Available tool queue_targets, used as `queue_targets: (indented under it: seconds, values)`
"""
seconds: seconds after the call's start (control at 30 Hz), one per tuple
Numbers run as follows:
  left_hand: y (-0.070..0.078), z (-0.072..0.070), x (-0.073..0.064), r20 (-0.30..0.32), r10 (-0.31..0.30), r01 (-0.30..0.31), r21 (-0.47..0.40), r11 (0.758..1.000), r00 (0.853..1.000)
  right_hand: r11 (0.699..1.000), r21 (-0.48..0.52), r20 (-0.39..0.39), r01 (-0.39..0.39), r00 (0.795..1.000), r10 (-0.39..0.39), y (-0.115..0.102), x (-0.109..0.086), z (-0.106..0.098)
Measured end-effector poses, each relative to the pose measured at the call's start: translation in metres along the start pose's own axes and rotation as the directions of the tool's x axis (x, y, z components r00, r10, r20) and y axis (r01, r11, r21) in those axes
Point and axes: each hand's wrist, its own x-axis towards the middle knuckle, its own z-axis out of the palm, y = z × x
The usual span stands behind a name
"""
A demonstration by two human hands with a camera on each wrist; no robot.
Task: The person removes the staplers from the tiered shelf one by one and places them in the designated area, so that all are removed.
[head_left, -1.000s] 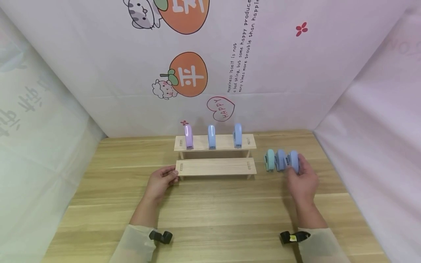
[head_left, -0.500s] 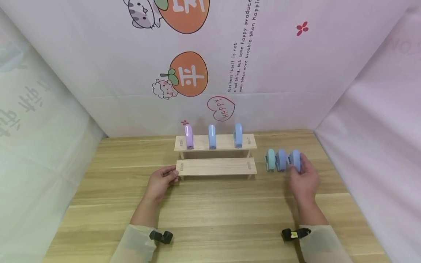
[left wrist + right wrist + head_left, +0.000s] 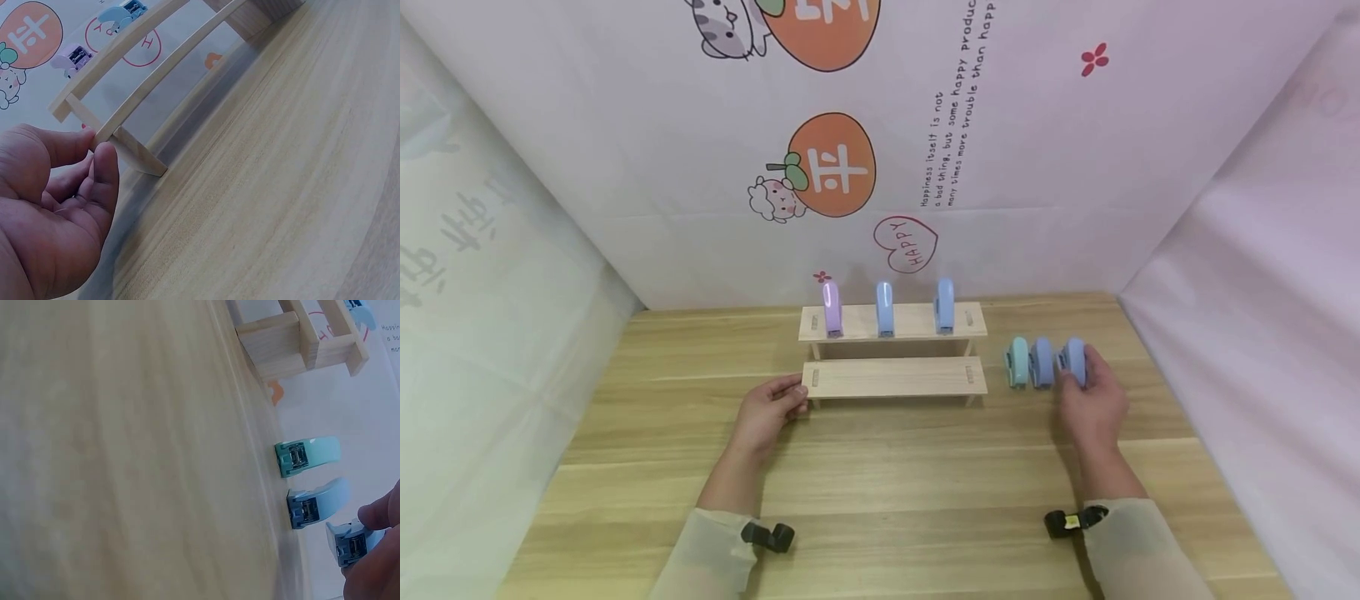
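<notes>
My left hand [image 3: 766,418] pinches the left end of the front, lower wooden shelf [image 3: 895,377] between thumb and fingers, as the left wrist view shows up close. On the right, my right hand [image 3: 1094,407] grips a blue stapler [image 3: 1074,360], thumb on one side and fingers on the other. Beside it, a second blue stapler [image 3: 1041,362] and a mint green stapler [image 3: 1017,362] stand in a row. In the right wrist view a small gap separates the held stapler [image 3: 355,544] from its blue neighbour [image 3: 317,503].
Along the rear wooden shelf [image 3: 915,322] stand a purple stapler [image 3: 832,308], a blue stapler [image 3: 885,309] and another blue stapler [image 3: 944,306]. A printed white cloth [image 3: 1030,167] rises behind the wooden table [image 3: 895,483]. Pale cloth also hangs at both sides.
My right hand has shifted the held stapler slightly right, widening the gap to the neighbouring blue stapler. My left hand keeps its place on the shelf end. The head view has tilted a little.
</notes>
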Motion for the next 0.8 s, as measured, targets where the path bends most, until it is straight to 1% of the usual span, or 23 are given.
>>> queue_targets:
  seconds: [0.13, 0.4, 0.63, 0.8]
  values:
    - [0.0, 0.0, 0.001, 0.0, 0.0, 0.0, 0.005, 1.0, 1.0, 1.0, -0.026, 0.012, -0.017, 1.0, 0.018, 0.003, 0.003, 0.0]
    - [0.0, 0.001, 0.0, -0.011, -0.004, 0.004, -0.006, 1.0, 1.0, 0.997, -0.055, 0.071, -0.053, 0.996, 0.057, 0.005, 0.009, -0.002]
    - [-0.001, 0.001, 0.0, -0.015, -0.005, 0.004, -0.014, 1.0, 1.0, 0.995, -0.041, 0.12, -0.086, 0.989, 0.09, 0.008, 0.019, -0.001]
    - [-0.001, 0.001, 0.0, -0.01, -0.003, 0.003, -0.011, 1.0, 1.0, 0.996, -0.041, 0.132, -0.08, 0.988, 0.084, 0.011, 0.025, 0.0]
